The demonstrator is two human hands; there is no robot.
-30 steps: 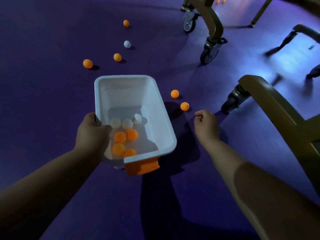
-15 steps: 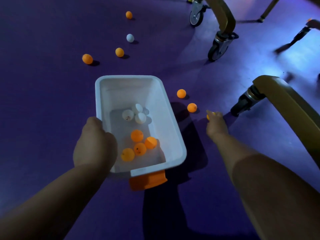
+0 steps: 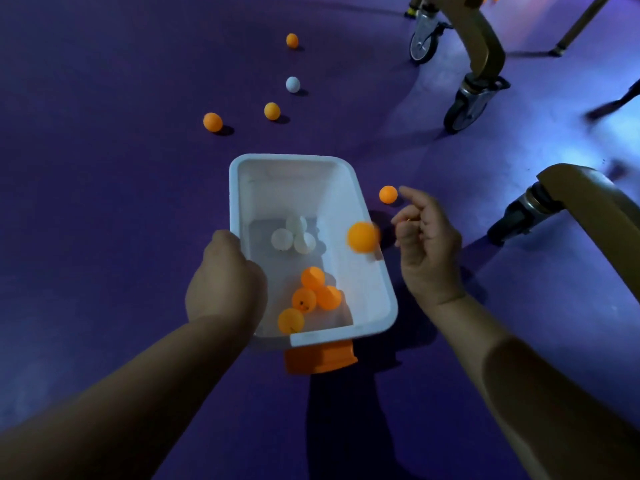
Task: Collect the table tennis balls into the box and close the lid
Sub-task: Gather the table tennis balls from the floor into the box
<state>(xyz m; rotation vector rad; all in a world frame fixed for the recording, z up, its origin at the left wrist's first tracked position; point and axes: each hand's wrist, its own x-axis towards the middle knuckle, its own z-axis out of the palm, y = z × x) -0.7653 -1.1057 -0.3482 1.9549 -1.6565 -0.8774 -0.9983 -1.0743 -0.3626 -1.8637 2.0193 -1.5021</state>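
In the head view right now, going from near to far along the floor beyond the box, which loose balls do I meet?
Orange ball → orange ball → white ball → orange ball, all lying apart on the purple floor beyond the white box.

Purple floor (image 3: pixel 104 202) under wheeled tan frame legs (image 3: pixel 485 46).

A motion-blurred orange ball (image 3: pixel 362 236) covers the box's (image 3: pixel 346 188) right rim at centre frame. The left hand (image 3: pixel 225 278) hides the left rim; upper-right chair legs (image 3: pixel 481 39) are cut off.
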